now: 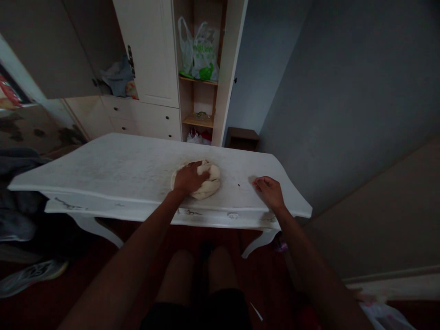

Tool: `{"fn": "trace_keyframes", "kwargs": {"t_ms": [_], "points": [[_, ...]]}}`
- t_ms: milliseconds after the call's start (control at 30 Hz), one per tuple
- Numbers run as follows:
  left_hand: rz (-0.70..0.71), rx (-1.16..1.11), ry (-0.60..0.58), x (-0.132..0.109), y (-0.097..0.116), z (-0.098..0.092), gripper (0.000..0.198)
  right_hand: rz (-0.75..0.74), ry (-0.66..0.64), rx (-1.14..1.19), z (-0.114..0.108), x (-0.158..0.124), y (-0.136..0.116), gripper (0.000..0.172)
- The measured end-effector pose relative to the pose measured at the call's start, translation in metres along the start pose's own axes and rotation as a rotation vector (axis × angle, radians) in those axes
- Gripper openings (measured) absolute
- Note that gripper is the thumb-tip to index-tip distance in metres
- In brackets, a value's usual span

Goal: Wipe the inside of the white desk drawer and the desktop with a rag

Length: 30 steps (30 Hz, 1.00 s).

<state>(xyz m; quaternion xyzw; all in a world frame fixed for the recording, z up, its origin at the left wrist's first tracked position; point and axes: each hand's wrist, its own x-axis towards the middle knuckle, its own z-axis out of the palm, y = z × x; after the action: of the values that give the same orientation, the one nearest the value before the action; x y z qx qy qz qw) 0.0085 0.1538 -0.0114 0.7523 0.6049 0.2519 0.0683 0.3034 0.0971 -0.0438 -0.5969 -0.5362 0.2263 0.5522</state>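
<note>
A cream, crumpled cloth [210, 185], bunched into a rounded wad, lies on the white table [137, 156] near its front edge. Over the wad's left part rests my left hand [191, 178], with thumb and fingers curled onto the fabric. Farther right, close above the tabletop, my right hand [270, 190] has its fingertips pinched together. Whether something small sits in that pinch cannot be made out. A tiny dark speck [239, 185] lies on the table between the cloth and my right hand.
Behind the table stands a white wardrobe [154, 55] with open doors and plastic bags [204, 52] on a shelf. A small brown cabinet [243, 134] is by the back wall. A grey wall [360, 91] rises at right. A shoe [32, 275] lies on the floor at left.
</note>
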Motion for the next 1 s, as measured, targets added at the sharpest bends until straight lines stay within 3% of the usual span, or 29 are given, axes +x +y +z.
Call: {"fn": "trace_keyframes", "kwargs": {"t_ms": [667, 1000], "points": [[-0.062, -0.057, 0.132, -0.006, -0.01, 0.008, 0.04, -0.026, 0.025, -0.001, -0.001, 0.0, 0.006, 0.022], [-0.084, -0.116, 0.175, -0.01, -0.013, 0.009, 0.041, 0.031, 0.067, 0.119, 0.0, -0.002, -0.001, 0.024]]}}
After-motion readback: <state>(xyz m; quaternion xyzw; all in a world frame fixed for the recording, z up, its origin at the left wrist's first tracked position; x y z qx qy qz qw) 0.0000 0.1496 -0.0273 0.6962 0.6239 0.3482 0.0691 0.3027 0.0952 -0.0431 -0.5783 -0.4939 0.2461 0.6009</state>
